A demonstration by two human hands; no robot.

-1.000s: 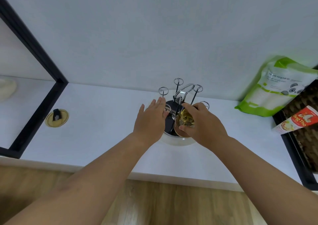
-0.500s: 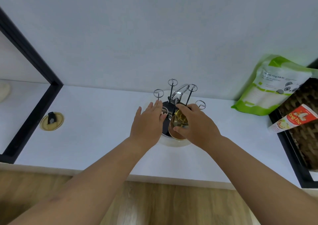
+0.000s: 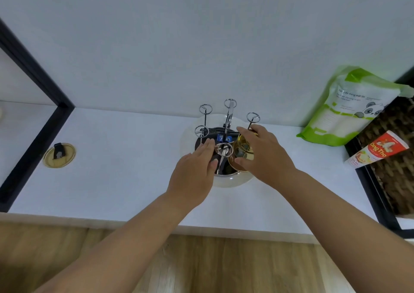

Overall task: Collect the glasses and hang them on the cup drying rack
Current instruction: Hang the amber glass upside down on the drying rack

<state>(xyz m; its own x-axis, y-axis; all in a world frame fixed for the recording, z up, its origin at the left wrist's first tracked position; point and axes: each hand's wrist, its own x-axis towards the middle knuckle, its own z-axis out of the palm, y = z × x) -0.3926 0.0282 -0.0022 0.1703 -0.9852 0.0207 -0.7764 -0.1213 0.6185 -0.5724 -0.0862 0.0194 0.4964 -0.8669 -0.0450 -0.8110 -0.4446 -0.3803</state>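
Observation:
A chrome cup drying rack [image 3: 228, 122] with several ring-tipped prongs stands on a round white base [image 3: 233, 181] on the white counter. My right hand [image 3: 266, 153] grips an amber glass [image 3: 243, 152], held upside down and tilted over the rack's right front prong. My left hand [image 3: 192, 176] rests flat against the rack's front left side, fingers extended by a front prong ring [image 3: 224, 150]; it holds nothing.
A round gold lid [image 3: 59, 155] lies on the counter at the left beside a black frame [image 3: 33, 122]. A green and white pouch [image 3: 349, 106] leans on the wall at the right, next to a red packet [image 3: 378, 150] and a wicker basket [image 3: 396, 158].
The amber glass has shifted to the right side of the rack with my right hand. My left hand stays at the rack's front left.

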